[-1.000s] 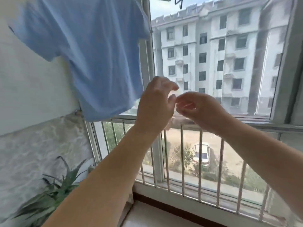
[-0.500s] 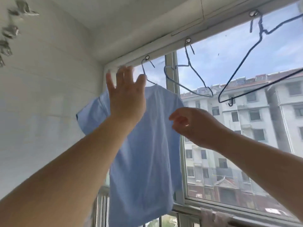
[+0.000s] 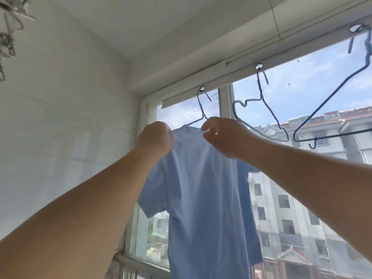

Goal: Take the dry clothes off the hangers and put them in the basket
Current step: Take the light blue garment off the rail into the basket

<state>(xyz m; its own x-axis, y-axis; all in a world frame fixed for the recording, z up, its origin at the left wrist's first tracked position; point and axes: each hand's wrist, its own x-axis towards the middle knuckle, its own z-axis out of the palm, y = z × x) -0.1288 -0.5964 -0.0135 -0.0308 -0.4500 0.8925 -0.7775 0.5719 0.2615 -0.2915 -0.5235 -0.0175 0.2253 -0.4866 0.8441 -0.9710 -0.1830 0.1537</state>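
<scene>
Head view: a light blue T-shirt (image 3: 203,198) hangs on a wire hanger (image 3: 201,109) hooked to the rail above the window. Left hand (image 3: 156,140) has its grip closed on the shirt's shoulder beside the collar. Right hand (image 3: 223,135) sits at the collar's other side, fingers curled; what its grip holds I cannot tell. Two bare hangers (image 3: 263,109) hang further right

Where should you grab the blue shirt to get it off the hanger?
Probably at the collar and shoulders of the blue shirt, coming from below, one hand each side of the wire hanger. The left hand already grips one shoulder; the right hand is at the neck.
</scene>
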